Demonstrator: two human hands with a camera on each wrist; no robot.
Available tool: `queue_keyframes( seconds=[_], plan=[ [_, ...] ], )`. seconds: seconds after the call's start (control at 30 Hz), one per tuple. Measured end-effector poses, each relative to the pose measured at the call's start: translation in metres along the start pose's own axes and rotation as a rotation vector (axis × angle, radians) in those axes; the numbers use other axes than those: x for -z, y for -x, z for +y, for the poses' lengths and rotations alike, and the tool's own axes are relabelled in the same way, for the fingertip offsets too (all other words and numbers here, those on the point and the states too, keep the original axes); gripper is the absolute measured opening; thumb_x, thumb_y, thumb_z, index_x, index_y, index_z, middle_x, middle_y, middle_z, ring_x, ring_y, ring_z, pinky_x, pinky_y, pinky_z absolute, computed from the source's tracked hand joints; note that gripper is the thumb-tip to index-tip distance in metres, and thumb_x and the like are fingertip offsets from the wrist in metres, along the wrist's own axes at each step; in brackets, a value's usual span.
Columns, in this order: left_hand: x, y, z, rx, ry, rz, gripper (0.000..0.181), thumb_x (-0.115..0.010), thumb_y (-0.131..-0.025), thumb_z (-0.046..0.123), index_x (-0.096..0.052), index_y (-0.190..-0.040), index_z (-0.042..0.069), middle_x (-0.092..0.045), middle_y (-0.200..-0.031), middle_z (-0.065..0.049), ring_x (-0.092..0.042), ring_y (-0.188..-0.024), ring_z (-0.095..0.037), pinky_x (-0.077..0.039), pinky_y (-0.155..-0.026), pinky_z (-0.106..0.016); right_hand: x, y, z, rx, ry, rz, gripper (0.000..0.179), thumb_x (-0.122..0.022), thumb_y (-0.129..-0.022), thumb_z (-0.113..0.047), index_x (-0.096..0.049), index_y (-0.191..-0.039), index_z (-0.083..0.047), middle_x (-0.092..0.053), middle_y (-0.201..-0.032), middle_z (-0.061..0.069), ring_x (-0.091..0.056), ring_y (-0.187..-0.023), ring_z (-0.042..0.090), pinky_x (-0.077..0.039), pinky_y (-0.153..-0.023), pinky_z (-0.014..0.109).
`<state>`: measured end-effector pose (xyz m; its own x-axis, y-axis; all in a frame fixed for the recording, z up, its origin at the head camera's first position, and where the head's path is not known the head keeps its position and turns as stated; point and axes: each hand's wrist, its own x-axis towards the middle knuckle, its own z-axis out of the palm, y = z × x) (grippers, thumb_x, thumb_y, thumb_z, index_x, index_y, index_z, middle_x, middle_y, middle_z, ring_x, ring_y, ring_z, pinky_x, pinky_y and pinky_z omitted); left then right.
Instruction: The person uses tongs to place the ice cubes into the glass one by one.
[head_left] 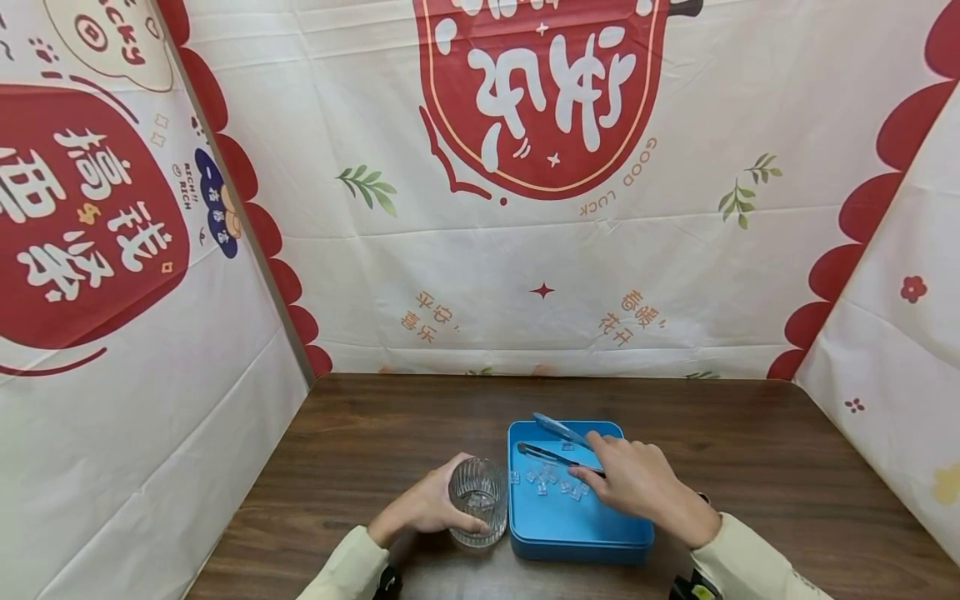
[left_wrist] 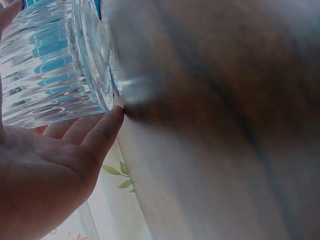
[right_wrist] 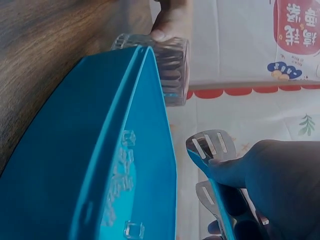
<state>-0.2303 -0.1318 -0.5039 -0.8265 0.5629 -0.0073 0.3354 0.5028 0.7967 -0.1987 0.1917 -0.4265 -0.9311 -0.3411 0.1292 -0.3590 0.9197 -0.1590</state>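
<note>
On a brown wooden table, a person's left hand curls from nine o'clock round a clear ribbed glass, thumb and fingers partly spread to its width. Just beside the glass, at three o'clock, sits a blue tin; small clear cubes lie inside, mostly toward its nine o'clock. Above them, slotted metal tongs point to ten o'clock, tips apart, pinched between the thumb and fingers of the right hand.
</note>
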Motion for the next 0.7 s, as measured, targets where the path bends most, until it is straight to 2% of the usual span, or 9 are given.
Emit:
queue_keyframes(
  seconds=[0.2,0.5,0.7],
  plan=[
    [0.0,0.0,0.0,0.001,0.0,-0.003,0.079,-0.09,-0.069,0.039,-0.046,-0.133,0.023,-0.062,-0.112,0.001,-0.061,-0.098,-0.013,-0.051,-0.081,-0.03,-0.004,-0.003,0.004,0.0,0.002,-0.022,0.054,-0.067,-0.091,-0.046,-0.061,-0.123,-0.004,-0.07,-0.109,0.017,-0.067,-0.069,0.025,-0.05,-0.051,0.035],
    [0.0,-0.001,-0.001,0.005,0.002,-0.006,0.078,-0.089,-0.07,0.04,-0.046,-0.133,0.025,-0.061,-0.112,0.004,-0.06,-0.097,-0.011,-0.051,-0.082,-0.03,-0.013,-0.007,0.007,0.025,0.01,-0.058,0.058,-0.068,-0.09,-0.047,-0.061,-0.128,-0.003,-0.068,-0.118,0.021,-0.069,-0.096,0.037,-0.057,-0.063,0.042],
    [-0.001,-0.001,-0.003,0.002,0.007,-0.007,0.079,-0.089,-0.07,0.04,-0.046,-0.133,0.025,-0.062,-0.112,0.002,-0.061,-0.097,-0.011,-0.051,-0.082,-0.03,-0.02,-0.01,0.009,0.055,0.008,-0.068,0.058,-0.069,-0.089,-0.046,-0.063,-0.127,-0.003,-0.069,-0.115,0.019,-0.069,-0.097,0.036,-0.057,-0.065,0.045]
  ],
)
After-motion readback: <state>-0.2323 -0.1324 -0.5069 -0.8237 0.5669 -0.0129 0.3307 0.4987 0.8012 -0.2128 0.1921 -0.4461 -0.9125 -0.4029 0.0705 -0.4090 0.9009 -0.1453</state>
